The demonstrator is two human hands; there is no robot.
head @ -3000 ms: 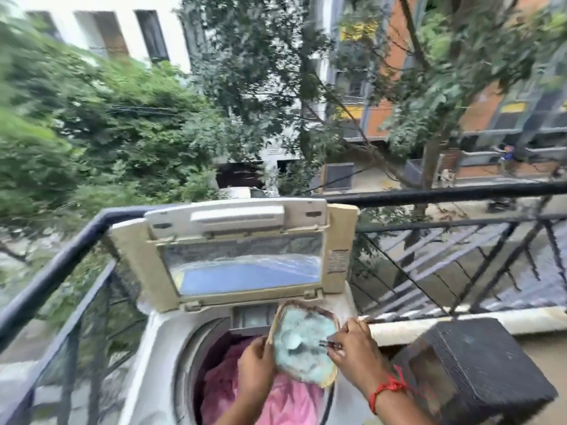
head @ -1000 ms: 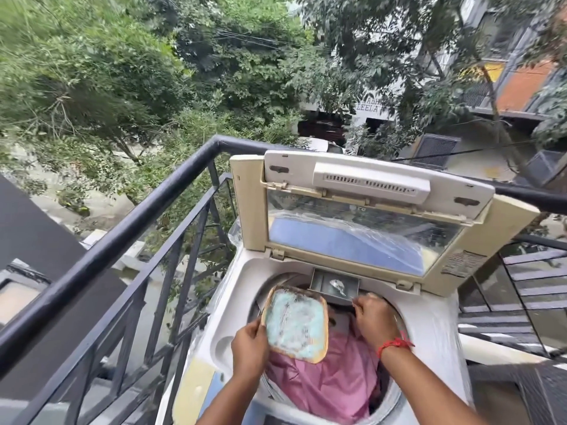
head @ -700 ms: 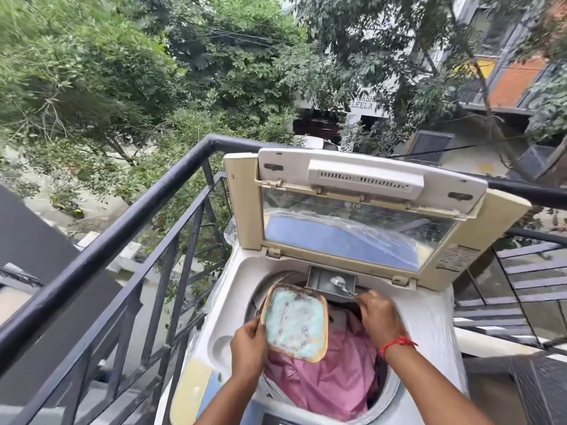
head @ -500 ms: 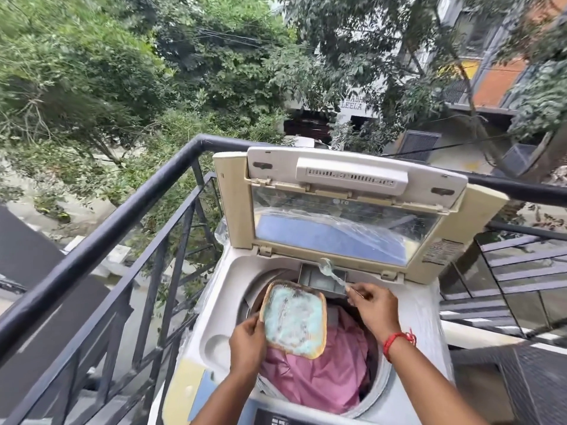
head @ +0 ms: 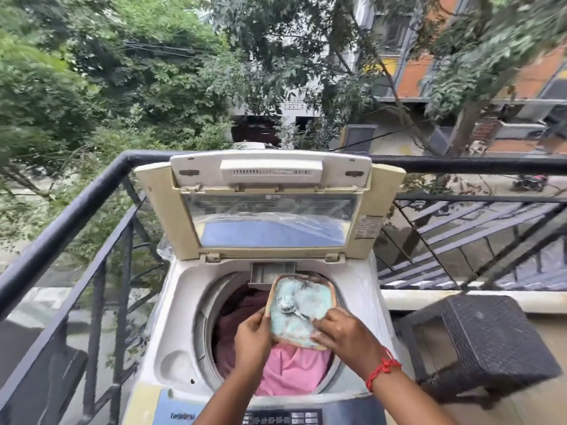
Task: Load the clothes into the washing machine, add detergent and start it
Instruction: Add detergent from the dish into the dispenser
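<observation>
Balcony washer (head: 184, 305) open; pale-blue powder fills tan tub (head: 302, 314), pink clothes (head: 291, 369) inside.

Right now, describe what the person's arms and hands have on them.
Both forearms are bare, with no sleeves in view. The right hand has a red thread bracelet tied round its wrist, knotted, with short loose ends. The left hand and its wrist wear nothing: no gloves, no watch.
</observation>
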